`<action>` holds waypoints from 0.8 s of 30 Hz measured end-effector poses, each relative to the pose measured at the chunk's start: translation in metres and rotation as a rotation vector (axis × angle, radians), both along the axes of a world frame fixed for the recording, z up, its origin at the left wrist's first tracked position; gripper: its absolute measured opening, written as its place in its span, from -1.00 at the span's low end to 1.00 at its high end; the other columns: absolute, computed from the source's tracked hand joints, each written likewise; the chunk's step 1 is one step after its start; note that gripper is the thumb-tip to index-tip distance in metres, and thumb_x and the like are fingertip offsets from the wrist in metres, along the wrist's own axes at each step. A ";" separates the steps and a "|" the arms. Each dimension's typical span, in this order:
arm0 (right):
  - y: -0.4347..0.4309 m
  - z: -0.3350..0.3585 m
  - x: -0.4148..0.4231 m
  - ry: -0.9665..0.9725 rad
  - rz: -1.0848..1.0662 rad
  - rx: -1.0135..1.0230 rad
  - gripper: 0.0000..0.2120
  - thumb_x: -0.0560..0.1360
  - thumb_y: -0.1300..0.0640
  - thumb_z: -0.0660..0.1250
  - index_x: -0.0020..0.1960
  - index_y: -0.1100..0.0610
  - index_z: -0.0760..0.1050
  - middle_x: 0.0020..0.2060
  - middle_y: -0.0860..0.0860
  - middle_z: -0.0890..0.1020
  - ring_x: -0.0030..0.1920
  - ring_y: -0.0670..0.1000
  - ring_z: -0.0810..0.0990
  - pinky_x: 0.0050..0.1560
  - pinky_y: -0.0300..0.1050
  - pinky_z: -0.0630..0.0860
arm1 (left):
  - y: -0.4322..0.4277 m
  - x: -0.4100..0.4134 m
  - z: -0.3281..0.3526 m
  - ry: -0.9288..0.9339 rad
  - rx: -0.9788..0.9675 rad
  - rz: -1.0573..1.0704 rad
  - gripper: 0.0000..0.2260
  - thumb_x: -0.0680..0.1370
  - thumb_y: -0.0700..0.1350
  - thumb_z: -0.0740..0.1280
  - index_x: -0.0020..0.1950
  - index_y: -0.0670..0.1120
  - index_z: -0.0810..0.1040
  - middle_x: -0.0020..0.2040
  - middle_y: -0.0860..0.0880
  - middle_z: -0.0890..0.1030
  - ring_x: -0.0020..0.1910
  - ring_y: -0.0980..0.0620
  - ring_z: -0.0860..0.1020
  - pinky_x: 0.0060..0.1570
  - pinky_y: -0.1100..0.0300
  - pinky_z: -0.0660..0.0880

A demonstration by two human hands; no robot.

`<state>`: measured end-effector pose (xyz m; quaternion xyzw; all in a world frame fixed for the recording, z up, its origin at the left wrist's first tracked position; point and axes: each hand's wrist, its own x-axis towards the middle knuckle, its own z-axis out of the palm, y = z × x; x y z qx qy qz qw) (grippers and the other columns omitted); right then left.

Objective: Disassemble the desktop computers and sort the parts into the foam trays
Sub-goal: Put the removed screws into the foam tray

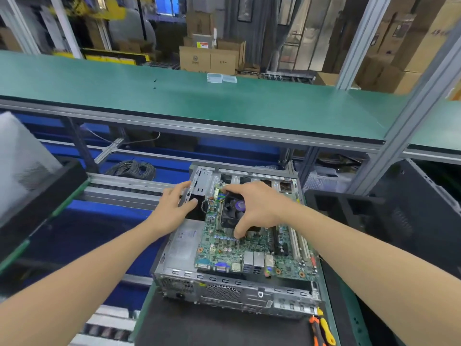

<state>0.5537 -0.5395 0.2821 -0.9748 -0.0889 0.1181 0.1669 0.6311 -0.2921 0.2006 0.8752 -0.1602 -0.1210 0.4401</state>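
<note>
Hands: right (257,208) grips square black fan (233,212) on green motherboard (249,248).

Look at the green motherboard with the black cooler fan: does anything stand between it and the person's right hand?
Nothing visible does. The right hand is already on the black cooler fan, thumb and fingers around it, on the green motherboard. The left hand rests on the open grey metal case.

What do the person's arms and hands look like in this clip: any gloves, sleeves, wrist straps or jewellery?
Both are bare. The left hand and right hand wear no gloves, and no rings, watch or wrist strap show on them. Both forearms are uncovered from the wrist to the picture's edge, so no sleeve is in view. No markings or tape are visible either.
</note>
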 end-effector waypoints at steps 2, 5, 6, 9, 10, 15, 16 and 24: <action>0.006 -0.005 0.001 -0.012 -0.016 0.008 0.21 0.10 -0.24 0.67 0.63 -0.09 0.18 0.47 -0.03 0.47 0.39 0.10 0.47 0.12 -0.04 0.50 | -0.001 -0.005 -0.005 0.019 -0.022 -0.027 -0.49 0.69 0.11 0.25 0.61 0.25 0.17 0.55 0.00 0.22 0.53 0.00 0.25 0.43 0.04 0.23; 0.014 -0.010 0.000 -0.012 -0.011 -0.061 0.21 0.09 -0.27 0.64 0.63 -0.11 0.16 0.45 -0.01 0.47 0.39 0.14 0.45 0.23 0.19 0.56 | -0.005 -0.010 -0.011 0.030 -0.118 -0.035 -0.51 0.71 0.07 0.20 0.64 0.16 0.18 0.62 0.06 0.19 0.59 0.09 0.16 0.53 0.06 0.13; 0.016 -0.011 0.000 -0.005 -0.006 -0.086 0.21 0.10 -0.26 0.64 0.63 -0.12 0.14 0.41 0.00 0.48 0.37 0.15 0.45 0.22 0.22 0.56 | -0.006 -0.011 -0.013 0.023 -0.137 -0.031 -0.51 0.71 0.07 0.20 0.64 0.14 0.19 0.62 0.08 0.20 0.60 0.10 0.15 0.55 0.06 0.11; 0.019 -0.017 0.002 0.023 -0.011 -0.114 0.23 0.13 -0.24 0.65 0.65 -0.15 0.08 0.34 0.03 0.46 0.34 0.15 0.44 0.18 0.22 0.57 | -0.009 -0.011 -0.016 0.010 -0.133 -0.027 -0.57 0.70 0.07 0.24 0.57 0.13 0.33 0.61 0.06 0.21 0.60 0.09 0.15 0.55 0.06 0.09; 0.019 -0.019 0.002 0.026 -0.016 -0.113 0.24 0.13 -0.24 0.65 0.65 -0.15 0.07 0.34 0.03 0.47 0.33 0.15 0.45 0.17 0.22 0.58 | -0.010 -0.011 -0.018 -0.001 -0.117 -0.031 -0.63 0.69 0.06 0.25 0.52 0.12 0.43 0.61 0.04 0.20 0.61 0.08 0.14 0.56 0.04 0.09; 0.016 -0.026 0.002 0.016 -0.029 -0.097 0.26 0.13 -0.27 0.65 0.66 -0.14 0.05 0.36 0.03 0.47 0.34 0.15 0.46 0.18 0.22 0.58 | -0.011 -0.008 -0.029 -0.079 -0.106 -0.032 -0.78 0.69 -0.07 0.29 0.30 0.11 0.63 0.62 0.03 0.19 0.60 0.05 0.16 0.57 -0.02 0.16; 0.016 -0.026 0.003 0.015 -0.029 -0.097 0.26 0.13 -0.28 0.64 0.66 -0.14 0.04 0.36 0.03 0.47 0.34 0.15 0.46 0.19 0.22 0.58 | -0.011 -0.007 -0.030 -0.088 -0.107 -0.025 -0.78 0.69 -0.08 0.30 0.29 0.11 0.63 0.62 0.03 0.20 0.60 0.03 0.17 0.58 -0.06 0.16; 0.017 -0.028 0.004 0.000 -0.029 -0.076 0.26 0.12 -0.32 0.64 0.66 -0.12 0.06 0.41 0.03 0.46 0.37 0.15 0.45 0.27 0.22 0.54 | -0.013 -0.001 -0.042 -0.208 0.083 -0.040 -0.76 0.70 -0.09 0.23 0.30 0.18 0.53 0.64 0.07 0.16 0.60 -0.08 0.11 0.52 -0.08 0.10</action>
